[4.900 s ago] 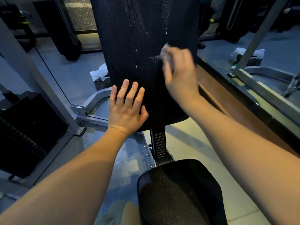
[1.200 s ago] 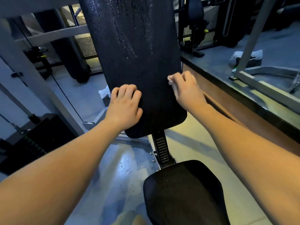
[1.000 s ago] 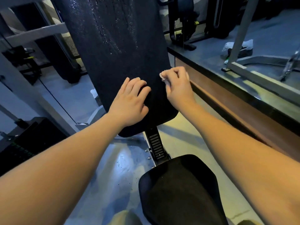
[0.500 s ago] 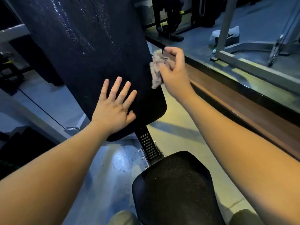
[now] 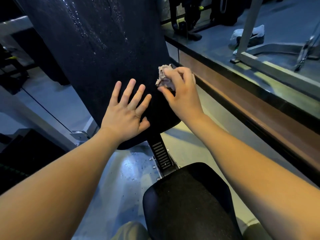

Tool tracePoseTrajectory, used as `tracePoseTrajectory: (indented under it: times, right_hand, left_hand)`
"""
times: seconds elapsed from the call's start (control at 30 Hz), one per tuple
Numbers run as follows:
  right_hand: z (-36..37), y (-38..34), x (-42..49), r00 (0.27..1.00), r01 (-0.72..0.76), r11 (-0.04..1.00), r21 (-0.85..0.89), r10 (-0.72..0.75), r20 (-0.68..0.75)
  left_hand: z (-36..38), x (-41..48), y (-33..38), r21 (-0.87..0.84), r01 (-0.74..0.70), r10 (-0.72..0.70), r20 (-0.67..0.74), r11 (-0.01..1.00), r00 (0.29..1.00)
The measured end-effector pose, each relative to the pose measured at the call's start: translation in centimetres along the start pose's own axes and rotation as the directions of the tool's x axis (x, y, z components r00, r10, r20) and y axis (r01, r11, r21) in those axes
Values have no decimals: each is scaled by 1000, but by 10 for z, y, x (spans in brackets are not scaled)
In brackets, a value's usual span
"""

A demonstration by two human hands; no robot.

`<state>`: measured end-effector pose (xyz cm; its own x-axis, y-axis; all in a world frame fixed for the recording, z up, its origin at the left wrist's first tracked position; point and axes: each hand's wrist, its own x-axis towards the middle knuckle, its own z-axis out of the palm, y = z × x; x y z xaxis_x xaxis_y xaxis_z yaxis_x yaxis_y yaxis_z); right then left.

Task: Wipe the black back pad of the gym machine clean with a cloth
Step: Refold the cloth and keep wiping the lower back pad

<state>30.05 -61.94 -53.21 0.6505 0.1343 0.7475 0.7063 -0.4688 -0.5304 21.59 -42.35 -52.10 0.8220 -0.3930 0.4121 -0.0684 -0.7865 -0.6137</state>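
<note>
My left hand (image 5: 126, 116) lies flat, fingers spread, on the wet black back pad (image 5: 103, 49); my right hand (image 5: 181, 94) presses a crumpled cloth (image 5: 163, 77), gripped in curled fingers, beside it.

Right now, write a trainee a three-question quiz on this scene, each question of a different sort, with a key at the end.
1. True or false: the left hand rests on the back pad with its fingers spread.
2. What holds the cloth? A) the left hand B) the right hand C) neither hand
3. Fill in: the shiny droplets sit on the ___ part of the back pad, above both hands.

Key: 1 true; 2 B; 3 upper.
</note>
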Motion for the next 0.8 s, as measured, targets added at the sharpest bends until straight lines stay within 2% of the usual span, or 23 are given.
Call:
tracePoseTrajectory:
  times: [0.07,0.17,0.23,0.37,0.47,0.6,0.7,0.73,0.8]
  right_hand:
    - [-3,1,7,998,-10,999,44,12,-55]
    - [-13,0,31,966,-189,960,208,219,-134]
    - [-13,0,56,954,-277,924,264,297,-41]
    - [-11,5,92,932,-332,901,279,267,247]
    - [-5,21,83,922,-332,912,242,258,290]
    - [9,59,16,798,-529,834,156,428,424]
    - [-5,64,-22,732,-575,808,126,440,520]
    - [-10,60,-15,728,-578,803,143,429,534]
    - [-12,49,16,790,-542,817,200,413,454]
  left_hand:
    - [0,0,0,-8,5,-5,8,1000,1000]
    - [1,1,0,-5,6,-6,7,1000,1000]
    - [2,1,0,-14,8,-8,4,1000,1000]
    - [2,1,0,-5,7,-7,-1,1000,1000]
    - [0,2,1,17,3,-4,12,1000,1000]
    - [-2,1,4,49,16,-18,45,999,999]
    - [-1,2,5,38,33,-34,38,999,999]
    - [-2,2,6,29,36,-37,35,999,999]
    - [-2,2,7,38,41,-42,31,998,999]
